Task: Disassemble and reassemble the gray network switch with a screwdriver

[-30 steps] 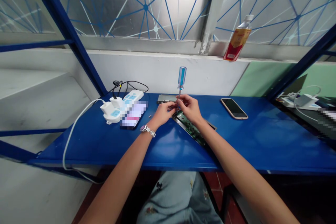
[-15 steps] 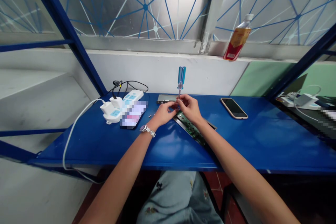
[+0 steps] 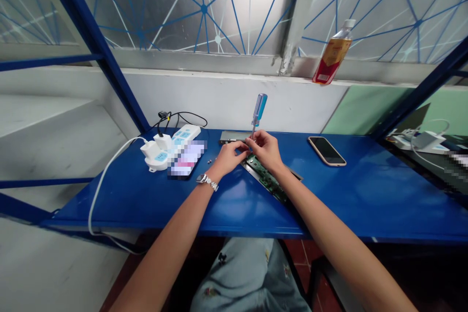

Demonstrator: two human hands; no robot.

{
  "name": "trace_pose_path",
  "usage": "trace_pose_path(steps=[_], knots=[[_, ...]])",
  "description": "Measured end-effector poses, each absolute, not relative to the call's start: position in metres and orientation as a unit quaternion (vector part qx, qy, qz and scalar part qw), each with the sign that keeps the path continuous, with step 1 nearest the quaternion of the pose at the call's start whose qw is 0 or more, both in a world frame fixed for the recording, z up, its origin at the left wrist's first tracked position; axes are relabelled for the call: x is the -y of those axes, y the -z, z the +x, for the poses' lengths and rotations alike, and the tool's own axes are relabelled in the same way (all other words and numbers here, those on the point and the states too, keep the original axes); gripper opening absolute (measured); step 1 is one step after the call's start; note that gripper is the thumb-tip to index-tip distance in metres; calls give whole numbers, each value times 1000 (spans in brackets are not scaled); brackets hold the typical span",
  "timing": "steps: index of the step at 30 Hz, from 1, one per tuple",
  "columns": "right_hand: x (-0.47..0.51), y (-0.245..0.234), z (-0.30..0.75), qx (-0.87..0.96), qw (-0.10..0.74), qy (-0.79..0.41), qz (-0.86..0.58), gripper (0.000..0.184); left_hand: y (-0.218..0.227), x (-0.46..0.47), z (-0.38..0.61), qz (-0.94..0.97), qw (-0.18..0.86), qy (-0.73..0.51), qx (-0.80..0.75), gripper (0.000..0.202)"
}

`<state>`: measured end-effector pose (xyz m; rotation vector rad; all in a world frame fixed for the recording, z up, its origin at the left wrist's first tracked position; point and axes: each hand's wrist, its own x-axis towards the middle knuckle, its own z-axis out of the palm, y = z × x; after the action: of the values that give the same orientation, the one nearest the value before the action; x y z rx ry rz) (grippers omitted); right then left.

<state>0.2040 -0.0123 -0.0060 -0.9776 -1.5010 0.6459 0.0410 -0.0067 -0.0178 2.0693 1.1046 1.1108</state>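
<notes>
A screwdriver [image 3: 260,109] with a clear blue handle stands nearly upright, its top leaning a little to the right. My right hand [image 3: 267,149] pinches its shaft low down. Close beside it, my left hand [image 3: 231,156] has thumb and fingertips brought together near the screwdriver's tip; whatever they hold is too small or hidden. Under my right hand and forearm lies a green circuit board [image 3: 268,180] on a metal plate, partly covered. The screwdriver's tip is hidden by my fingers. A flat grey metal case [image 3: 232,136] lies just behind my hands.
Left of my hands are tiny screws [image 3: 209,161], a phone with a lit screen [image 3: 188,158] and a white power strip [image 3: 186,131] with plugs and cables. A dark-screened phone [image 3: 326,151] lies right on the blue table [image 3: 365,195]. A bottle [image 3: 333,53] stands on the ledge.
The screwdriver's handle has tipped to the right from upright. Both hands stay in about the same place, with the fingers shifted slightly.
</notes>
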Motion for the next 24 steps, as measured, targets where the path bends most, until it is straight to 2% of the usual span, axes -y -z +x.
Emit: trace_pose_path(steps=[6, 13, 19, 24], knots=[[11, 8, 205, 655, 564, -326, -383, 28, 19, 5, 39, 784, 280, -406, -377, 28], [12, 6, 205, 649, 582, -290, -394, 34, 17, 7, 40, 776, 267, -408, -401, 24], [14, 3, 205, 636, 594, -285, -403, 22, 14, 10, 41, 768, 266, -410, -414, 20], [13, 4, 205, 649, 580, -291, -398, 22, 18, 8, 41, 779, 273, -404, -393, 27]])
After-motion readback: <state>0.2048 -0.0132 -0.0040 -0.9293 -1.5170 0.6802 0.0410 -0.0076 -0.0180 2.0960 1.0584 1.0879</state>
